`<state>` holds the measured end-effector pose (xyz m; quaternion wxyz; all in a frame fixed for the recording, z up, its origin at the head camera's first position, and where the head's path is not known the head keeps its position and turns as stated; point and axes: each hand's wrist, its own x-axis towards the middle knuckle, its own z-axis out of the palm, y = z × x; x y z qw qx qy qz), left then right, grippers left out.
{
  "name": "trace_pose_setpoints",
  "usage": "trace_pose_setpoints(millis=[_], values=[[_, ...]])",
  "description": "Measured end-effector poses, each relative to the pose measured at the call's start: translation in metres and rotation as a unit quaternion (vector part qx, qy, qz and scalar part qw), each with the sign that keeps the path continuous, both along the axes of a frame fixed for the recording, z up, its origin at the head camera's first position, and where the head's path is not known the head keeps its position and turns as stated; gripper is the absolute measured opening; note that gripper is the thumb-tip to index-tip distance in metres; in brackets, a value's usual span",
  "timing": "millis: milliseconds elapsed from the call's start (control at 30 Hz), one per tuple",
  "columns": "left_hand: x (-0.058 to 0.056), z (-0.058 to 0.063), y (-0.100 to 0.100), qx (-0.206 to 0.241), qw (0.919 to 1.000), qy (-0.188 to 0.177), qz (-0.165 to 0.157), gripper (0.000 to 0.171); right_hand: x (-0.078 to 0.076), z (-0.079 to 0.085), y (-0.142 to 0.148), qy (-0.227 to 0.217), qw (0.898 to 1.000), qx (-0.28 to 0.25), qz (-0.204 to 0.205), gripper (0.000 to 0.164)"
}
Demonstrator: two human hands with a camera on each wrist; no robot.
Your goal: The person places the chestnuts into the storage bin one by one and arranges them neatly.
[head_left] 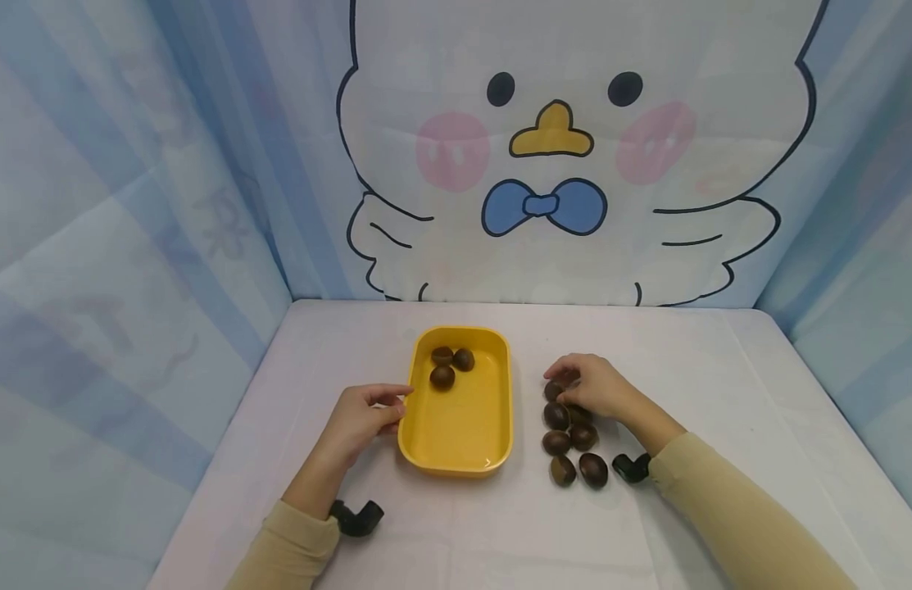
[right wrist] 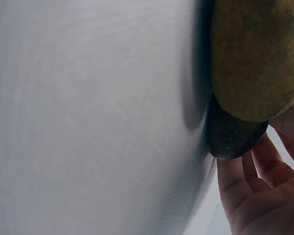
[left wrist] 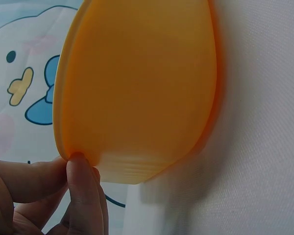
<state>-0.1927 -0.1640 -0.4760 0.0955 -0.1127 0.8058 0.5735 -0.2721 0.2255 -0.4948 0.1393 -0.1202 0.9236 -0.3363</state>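
A yellow tray [head_left: 456, 447] stands left of centre on the table, with three brown chestnuts [head_left: 442, 378] at its far end. My left hand [head_left: 363, 418] pinches the tray's left rim between thumb and fingers; the left wrist view shows the grip on the tray wall [left wrist: 137, 88] close up. Right of the tray, several dark brown chestnuts [head_left: 556, 415] lie in a loose cluster. At the cluster's far end, my right hand [head_left: 592, 385] curls its thumb and fingers round a chestnut, partly covering it. In the right wrist view, nearer chestnuts [right wrist: 257, 58] hide the fingertips.
A white cloth [head_left: 463, 533] covers the table. Behind it hangs a curtain [head_left: 544, 270] with a cartoon bird, and more printed curtains flank both sides. A black wrist fitting [head_left: 358, 519] sits by the left cuff, another [head_left: 631, 468] by the right cuff, close to the cluster.
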Motion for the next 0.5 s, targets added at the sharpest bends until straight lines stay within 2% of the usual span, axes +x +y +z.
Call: trace_pose_setpoints(millis=[300, 500], values=[[-0.0004, -0.0006, -0.001, 0.005, 1.0, 0.0, 0.0, 0.032, -0.0002, 0.0029, 0.0, 0.013, 1.0, -0.004, -0.006, 0.03], [-0.0009, -0.0004, -0.0014, 0.005, 1.0, 0.0, 0.0, 0.032, -0.0008, 0.009, 0.0017, 0.022, 0.999, -0.026, -0.011, 0.029]])
